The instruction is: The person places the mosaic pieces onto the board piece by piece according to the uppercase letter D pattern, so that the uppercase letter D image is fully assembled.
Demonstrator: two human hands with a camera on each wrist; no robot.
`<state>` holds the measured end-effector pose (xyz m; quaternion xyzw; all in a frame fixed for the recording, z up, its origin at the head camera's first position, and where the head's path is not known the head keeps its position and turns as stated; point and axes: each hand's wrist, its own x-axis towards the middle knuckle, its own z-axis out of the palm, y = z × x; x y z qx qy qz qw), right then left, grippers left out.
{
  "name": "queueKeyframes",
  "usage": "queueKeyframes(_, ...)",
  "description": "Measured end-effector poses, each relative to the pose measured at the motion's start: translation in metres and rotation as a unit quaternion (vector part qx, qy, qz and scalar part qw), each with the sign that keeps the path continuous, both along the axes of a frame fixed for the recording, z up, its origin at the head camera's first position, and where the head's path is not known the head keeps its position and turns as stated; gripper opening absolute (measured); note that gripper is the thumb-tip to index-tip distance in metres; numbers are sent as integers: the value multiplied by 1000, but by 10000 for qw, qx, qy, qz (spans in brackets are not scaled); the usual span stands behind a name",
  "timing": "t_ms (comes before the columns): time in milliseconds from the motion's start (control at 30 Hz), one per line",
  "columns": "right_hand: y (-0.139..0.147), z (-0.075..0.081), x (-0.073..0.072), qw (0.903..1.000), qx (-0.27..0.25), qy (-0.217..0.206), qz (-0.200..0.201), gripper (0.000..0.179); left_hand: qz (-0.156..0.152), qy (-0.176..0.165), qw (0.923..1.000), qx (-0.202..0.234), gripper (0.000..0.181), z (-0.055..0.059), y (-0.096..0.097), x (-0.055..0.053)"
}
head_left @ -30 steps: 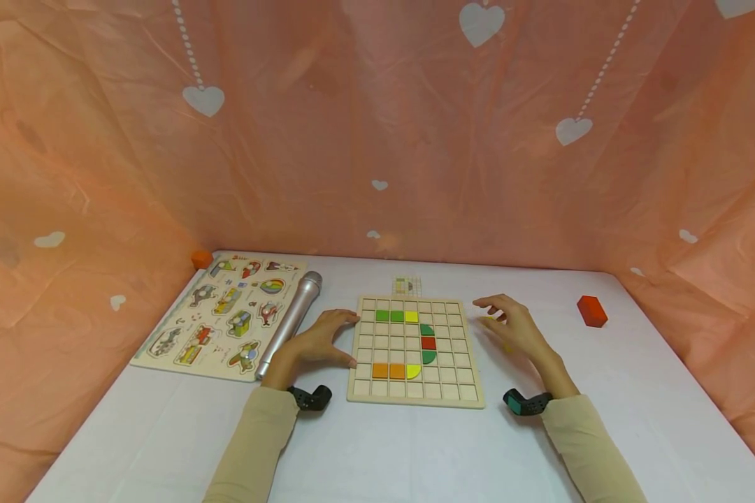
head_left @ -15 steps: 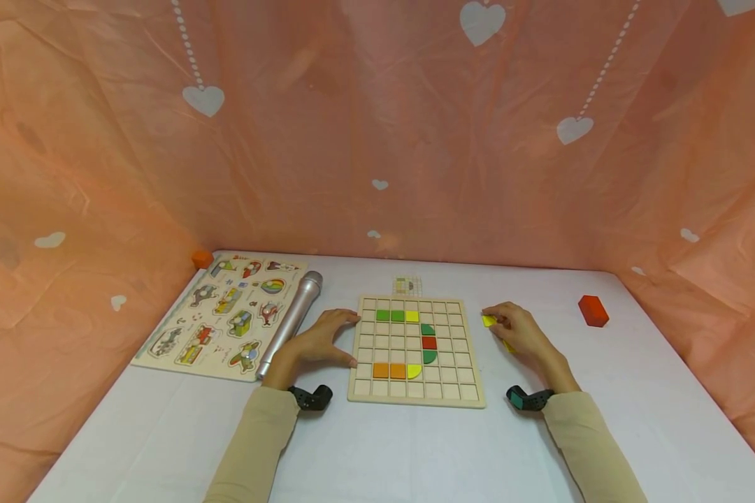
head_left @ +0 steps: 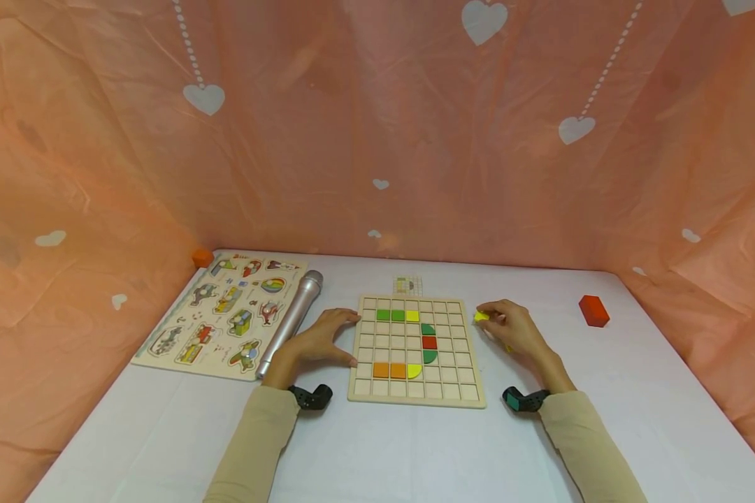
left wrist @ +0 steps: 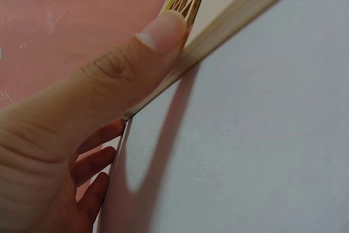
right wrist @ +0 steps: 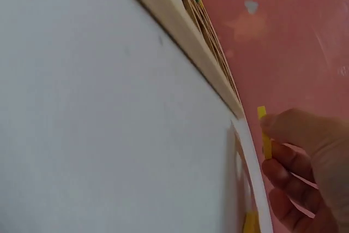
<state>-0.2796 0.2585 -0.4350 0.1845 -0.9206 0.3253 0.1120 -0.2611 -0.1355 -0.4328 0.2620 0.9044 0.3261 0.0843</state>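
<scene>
**Right hand pinches yellow piece beside grid board; left hand braces board edge**

The wooden grid board (head_left: 415,351) lies flat on the white table (head_left: 377,454), near centre. Its cells hold two green squares and a yellow square in a far row, a green-red-green column of pieces to the right of centre, and two orange squares with a yellow quarter-round in a near row.

The right hand (head_left: 517,332) sits just right of the board's far right corner. Its thumb and fingers are curled and pinch a small yellow piece (head_left: 482,316), held just off the board's edge; the right wrist view shows the piece (right wrist: 265,135) edge-on between thumb and fingers. A second bit of yellow shows on the table under the hand; its shape cannot be told.

The left hand (head_left: 317,341) rests on the table against the board's left edge. Its fingers are spread and fairly straight, fingertips touching the frame at the far left and the thumb at the near left. The left wrist view confirms the thumb (left wrist: 109,75) pressed against the wooden rim. It grips nothing.

Left of that hand lies a silver microphone (head_left: 291,322), and beyond it a picture peg puzzle (head_left: 223,314). A small pattern card (head_left: 407,285) lies just beyond the board's far edge. A red block (head_left: 593,311) lies well apart at the far right, and an orange block (head_left: 202,258) at the far left corner.
</scene>
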Motion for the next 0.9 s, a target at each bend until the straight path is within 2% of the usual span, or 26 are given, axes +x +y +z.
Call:
queueKeyframes(200,-35,7,5,9989,-300,81,345,24,14,-17,10000,-10,89,0,-1,0)
queueKeyframes(433,-85,12,19,9900,-475,263,1303,22,2,-53,10000,35,89,0,-1,-1)
queueKeyframes(567,-113,11,30,9843,-461,299,1678,21,35,-128,9999,63,88,-1,-1,-1)
queueKeyframes(767,-141,3,38,9753,-522,2,2146,16,48,-135,9999,7,88,-1,-1,-1)
queueKeyframes(900,-149,-3,38,9739,-488,153,2212,15,45,-167,9998,-39,87,-1,-1,-1)
